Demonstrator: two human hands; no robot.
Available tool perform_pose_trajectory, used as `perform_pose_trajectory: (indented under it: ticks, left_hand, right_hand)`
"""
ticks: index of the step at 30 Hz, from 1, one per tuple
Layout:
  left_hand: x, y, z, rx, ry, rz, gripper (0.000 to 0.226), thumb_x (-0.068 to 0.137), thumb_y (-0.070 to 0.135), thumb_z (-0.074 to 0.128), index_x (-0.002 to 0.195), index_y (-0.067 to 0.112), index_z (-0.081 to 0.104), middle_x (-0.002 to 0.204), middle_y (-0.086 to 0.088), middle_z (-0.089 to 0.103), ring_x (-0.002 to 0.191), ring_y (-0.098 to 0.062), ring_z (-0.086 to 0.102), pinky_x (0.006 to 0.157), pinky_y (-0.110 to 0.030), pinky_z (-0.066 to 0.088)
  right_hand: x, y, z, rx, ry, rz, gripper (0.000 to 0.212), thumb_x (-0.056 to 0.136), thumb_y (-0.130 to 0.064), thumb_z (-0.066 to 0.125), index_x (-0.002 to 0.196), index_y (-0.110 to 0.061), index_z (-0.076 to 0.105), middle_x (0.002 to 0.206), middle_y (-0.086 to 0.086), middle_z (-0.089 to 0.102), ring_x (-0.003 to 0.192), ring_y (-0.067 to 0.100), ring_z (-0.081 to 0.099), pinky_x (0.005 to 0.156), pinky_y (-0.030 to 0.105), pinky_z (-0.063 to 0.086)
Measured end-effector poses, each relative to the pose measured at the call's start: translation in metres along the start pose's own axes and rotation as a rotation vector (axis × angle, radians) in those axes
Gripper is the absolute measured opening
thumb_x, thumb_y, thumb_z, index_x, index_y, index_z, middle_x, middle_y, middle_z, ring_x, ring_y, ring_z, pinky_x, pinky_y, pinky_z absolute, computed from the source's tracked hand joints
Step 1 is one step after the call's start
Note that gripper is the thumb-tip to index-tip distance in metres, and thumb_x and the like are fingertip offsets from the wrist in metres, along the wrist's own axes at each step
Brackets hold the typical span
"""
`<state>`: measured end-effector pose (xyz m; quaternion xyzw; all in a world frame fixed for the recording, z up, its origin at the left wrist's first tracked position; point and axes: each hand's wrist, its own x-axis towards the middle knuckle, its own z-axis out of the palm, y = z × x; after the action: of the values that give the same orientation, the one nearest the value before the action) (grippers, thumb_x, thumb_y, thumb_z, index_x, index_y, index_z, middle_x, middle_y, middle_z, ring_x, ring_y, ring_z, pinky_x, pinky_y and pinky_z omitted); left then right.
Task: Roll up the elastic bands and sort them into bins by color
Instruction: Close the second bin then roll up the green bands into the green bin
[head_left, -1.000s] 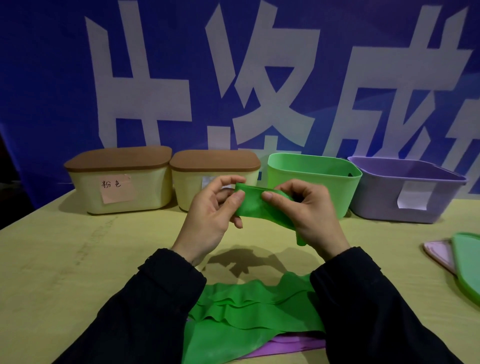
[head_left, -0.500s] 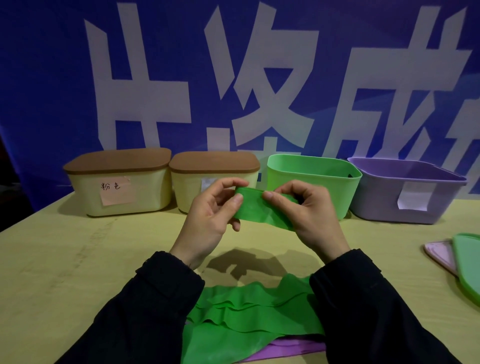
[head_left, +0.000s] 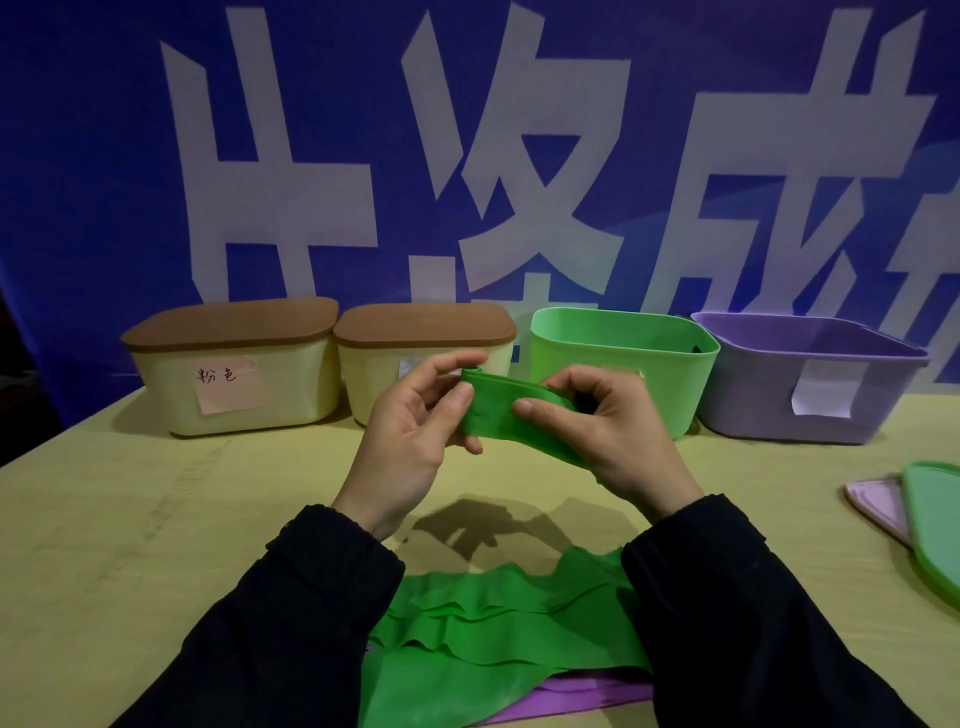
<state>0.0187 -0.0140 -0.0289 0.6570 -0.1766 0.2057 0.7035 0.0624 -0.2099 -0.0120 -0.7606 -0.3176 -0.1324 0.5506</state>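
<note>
A green elastic band (head_left: 493, 410) is held up above the table between both hands, its left end folded over. My left hand (head_left: 410, 436) pinches that left end with thumb and fingers. My right hand (head_left: 608, 431) grips the band's right part, thumb on its front. More of the green band lies rumpled on the table near me (head_left: 498, 634), with a purple band (head_left: 582, 699) under it. An open green bin (head_left: 623, 358) stands just behind my right hand, an open purple bin (head_left: 810, 379) to its right.
Two cream bins with brown lids stand at the back left: one (head_left: 234, 374) bears a pink handwritten note, the other (head_left: 421, 364) is partly behind my left hand. A green lid (head_left: 935, 525) and a pink lid (head_left: 878, 501) lie at the right edge. A blue banner hangs behind.
Both hands have stayed in front of the green bin, working the band; the fold at its left end is a little tighter and the hanging tail under my right hand has drawn up.
</note>
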Motion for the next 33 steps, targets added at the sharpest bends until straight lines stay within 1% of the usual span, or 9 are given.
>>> perform_pose_trajectory:
  ticks: [4, 7, 10, 16, 19, 24, 27, 30, 33]
  left_hand:
    - [0.0, 0.0, 0.001, 0.02, 0.005, 0.006, 0.029, 0.089, 0.019, 0.068, 0.118, 0.018, 0.065, 0.094, -0.001, 0.068, 0.074, -0.017, 0.056, 0.057, -0.026, 0.05]
    - [0.001, 0.002, -0.001, 0.021, 0.038, -0.024, 0.034, 0.081, 0.022, 0.072, 0.114, 0.014, 0.064, 0.093, 0.001, 0.074, 0.076, -0.017, 0.062, 0.058, -0.025, 0.053]
    - [0.002, 0.001, -0.002, 0.014, 0.04, -0.031, 0.024, 0.086, 0.019, 0.07, 0.11, 0.013, 0.068, 0.1, 0.001, 0.075, 0.086, -0.018, 0.07, 0.064, -0.029, 0.058]
    - [0.002, 0.001, 0.0, 0.049, 0.043, -0.01, 0.03, 0.103, 0.011, 0.052, 0.125, 0.028, 0.064, 0.1, 0.002, 0.072, 0.085, -0.014, 0.067, 0.062, -0.026, 0.056]
    - [0.001, 0.001, 0.0, 0.088, 0.069, 0.02, 0.023, 0.103, 0.01, 0.053, 0.116, 0.024, 0.067, 0.1, 0.0, 0.066, 0.08, -0.01, 0.059, 0.058, -0.024, 0.049]
    - [0.002, 0.006, -0.006, 0.067, 0.127, 0.052, 0.025, 0.092, 0.01, 0.066, 0.114, 0.023, 0.064, 0.104, -0.001, 0.071, 0.092, -0.017, 0.068, 0.063, -0.028, 0.058]
    - [0.002, 0.008, -0.004, 0.008, 0.14, 0.025, 0.03, 0.086, 0.017, 0.068, 0.115, 0.019, 0.061, 0.103, -0.001, 0.077, 0.094, -0.019, 0.073, 0.068, -0.03, 0.061]
    - [0.001, 0.007, -0.004, 0.009, 0.157, 0.025, 0.026, 0.081, 0.024, 0.07, 0.106, 0.018, 0.068, 0.104, 0.001, 0.076, 0.094, -0.017, 0.072, 0.066, -0.027, 0.06]
    - [0.001, 0.008, -0.004, 0.022, 0.15, 0.034, 0.028, 0.082, 0.025, 0.069, 0.109, 0.021, 0.071, 0.105, 0.003, 0.076, 0.092, -0.014, 0.071, 0.065, -0.025, 0.059]
  right_hand:
    - [0.0, 0.003, 0.0, -0.058, 0.02, -0.027, 0.02, 0.085, -0.037, 0.078, 0.081, -0.019, 0.072, 0.072, 0.006, 0.068, 0.065, 0.026, 0.06, 0.056, 0.039, 0.049]
    - [0.0, 0.002, 0.0, -0.021, -0.008, -0.009, 0.017, 0.085, -0.034, 0.078, 0.083, -0.018, 0.072, 0.075, 0.005, 0.07, 0.068, 0.021, 0.064, 0.058, 0.036, 0.052]
    - [0.0, 0.001, 0.0, -0.02, -0.032, -0.002, 0.017, 0.086, -0.033, 0.077, 0.082, -0.017, 0.071, 0.074, 0.003, 0.068, 0.066, 0.013, 0.062, 0.057, 0.027, 0.049]
    - [0.0, -0.005, -0.006, 0.072, -0.065, 0.029, 0.027, 0.079, -0.034, 0.078, 0.085, -0.008, 0.072, 0.078, 0.01, 0.072, 0.066, 0.024, 0.065, 0.057, 0.036, 0.052]
    - [0.0, -0.005, -0.007, 0.166, -0.088, 0.081, 0.02, 0.08, -0.02, 0.08, 0.085, -0.002, 0.071, 0.072, 0.003, 0.071, 0.06, 0.01, 0.063, 0.05, 0.02, 0.047]
    - [0.0, -0.001, -0.015, 0.315, -0.108, 0.171, 0.012, 0.08, -0.006, 0.078, 0.086, -0.003, 0.069, 0.075, 0.0, 0.072, 0.063, 0.008, 0.066, 0.052, 0.016, 0.048]
    - [0.0, 0.001, -0.016, 0.387, -0.03, 0.168, 0.01, 0.078, -0.009, 0.077, 0.085, -0.006, 0.07, 0.075, 0.002, 0.074, 0.065, 0.008, 0.066, 0.057, 0.017, 0.049]
    - [-0.001, 0.006, -0.013, 0.47, 0.063, 0.151, 0.016, 0.071, -0.024, 0.082, 0.083, -0.015, 0.075, 0.084, 0.007, 0.074, 0.08, 0.022, 0.063, 0.073, 0.031, 0.05]
    - [-0.002, 0.006, -0.008, 0.471, 0.083, 0.12, 0.013, 0.076, -0.021, 0.076, 0.086, -0.014, 0.073, 0.09, 0.004, 0.075, 0.083, 0.014, 0.066, 0.076, 0.025, 0.053]
